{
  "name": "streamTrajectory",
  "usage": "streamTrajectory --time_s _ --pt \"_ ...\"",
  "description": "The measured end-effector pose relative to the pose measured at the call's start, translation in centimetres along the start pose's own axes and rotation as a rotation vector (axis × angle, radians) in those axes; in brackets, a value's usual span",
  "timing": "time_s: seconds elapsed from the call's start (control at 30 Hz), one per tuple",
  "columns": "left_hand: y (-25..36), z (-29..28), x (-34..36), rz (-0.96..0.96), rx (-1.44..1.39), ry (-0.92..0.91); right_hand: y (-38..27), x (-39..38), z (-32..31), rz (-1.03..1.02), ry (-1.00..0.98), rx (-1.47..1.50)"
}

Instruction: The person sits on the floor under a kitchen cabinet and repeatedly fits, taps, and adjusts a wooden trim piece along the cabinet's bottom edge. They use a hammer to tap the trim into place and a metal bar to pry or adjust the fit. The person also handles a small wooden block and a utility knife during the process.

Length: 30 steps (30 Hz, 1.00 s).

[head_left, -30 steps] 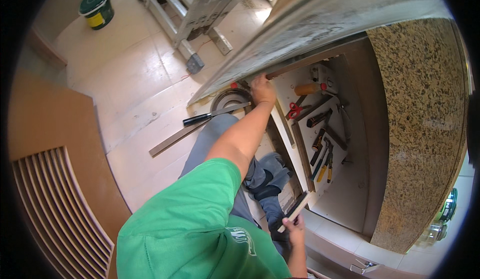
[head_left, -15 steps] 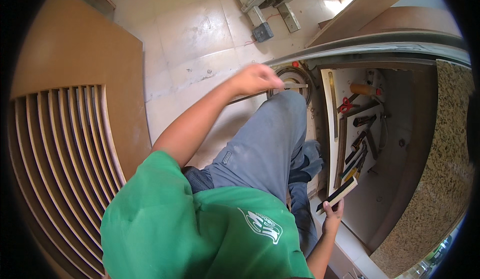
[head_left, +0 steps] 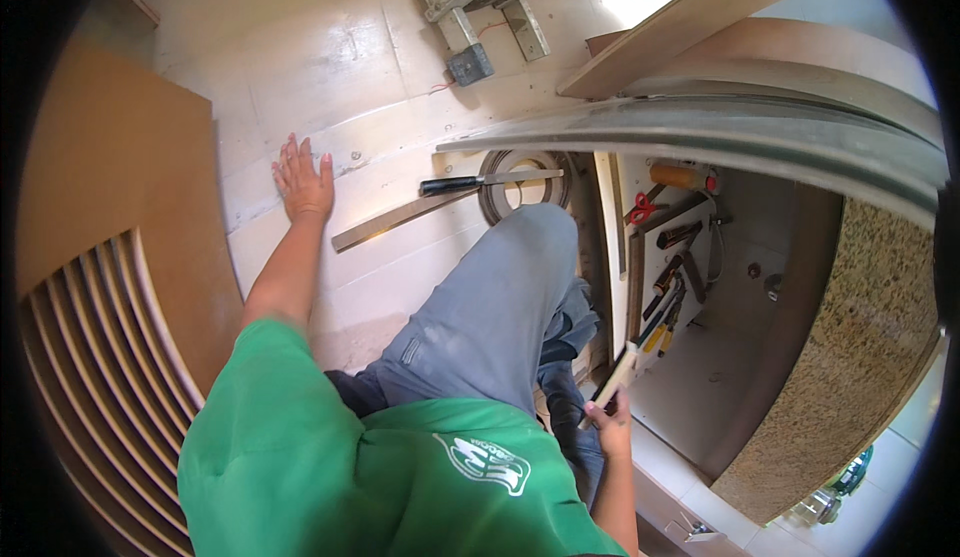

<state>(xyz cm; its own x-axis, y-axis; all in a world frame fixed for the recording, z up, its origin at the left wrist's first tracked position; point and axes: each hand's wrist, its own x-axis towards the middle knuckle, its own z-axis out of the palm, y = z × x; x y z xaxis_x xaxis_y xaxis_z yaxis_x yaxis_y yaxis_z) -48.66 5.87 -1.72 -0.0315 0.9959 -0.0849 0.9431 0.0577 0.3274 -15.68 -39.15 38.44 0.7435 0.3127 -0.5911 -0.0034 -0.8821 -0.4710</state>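
My left hand (head_left: 303,179) rests on the pale tiled floor (head_left: 330,87) with its fingers spread, holding nothing. To its right lies a flat-bladed tool with a black handle (head_left: 450,186), which looks like a file. The blade lies across a coil of brown strip (head_left: 497,164). A narrow wooden batten (head_left: 395,223) lies just below the tool, nearer to my left hand. In my right hand (head_left: 612,427) is a short pale wooden strip with a black side (head_left: 612,377), gripped near its lower end. The strip slants up beside my leg.
An open cabinet on the right holds red scissors (head_left: 642,209), an orange-brown cylinder (head_left: 676,175) and several hand tools (head_left: 672,275). Speckled stone (head_left: 800,367) borders it. A slatted wooden door (head_left: 150,157) stands left. Beyond are a metal ladder-like frame (head_left: 455,27) and a grey box (head_left: 469,64).
My left hand has moved from above the coil leftward to the floor, uncovering the black handle. My right hand has shifted left with the wooden strip. The whole view has turned slightly.
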Motion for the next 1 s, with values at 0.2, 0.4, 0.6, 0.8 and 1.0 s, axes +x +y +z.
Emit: streamTrajectory --time_s 0.2,0.4,0.6,0.8,1.0 --pt "0.6 -0.8 0.4 0.010 0.054 -0.070 -2.9 3.7 2.6 0.007 -0.128 -0.019" --pt "0.7 -0.7 0.5 0.031 0.058 -0.049 -7.3 6.5 3.7 0.010 -0.179 -0.109" --pt "0.5 -0.4 0.6 0.050 0.055 -0.043 -5.9 8.4 2.7 0.200 -0.183 -0.170" --pt "0.3 -0.2 0.5 0.076 0.065 -0.013 -2.2 10.5 2.6 -0.002 -0.226 -0.350" --pt "0.1 0.3 0.6 0.099 0.080 0.019 -6.2 10.3 3.6 0.136 -0.249 -0.201"
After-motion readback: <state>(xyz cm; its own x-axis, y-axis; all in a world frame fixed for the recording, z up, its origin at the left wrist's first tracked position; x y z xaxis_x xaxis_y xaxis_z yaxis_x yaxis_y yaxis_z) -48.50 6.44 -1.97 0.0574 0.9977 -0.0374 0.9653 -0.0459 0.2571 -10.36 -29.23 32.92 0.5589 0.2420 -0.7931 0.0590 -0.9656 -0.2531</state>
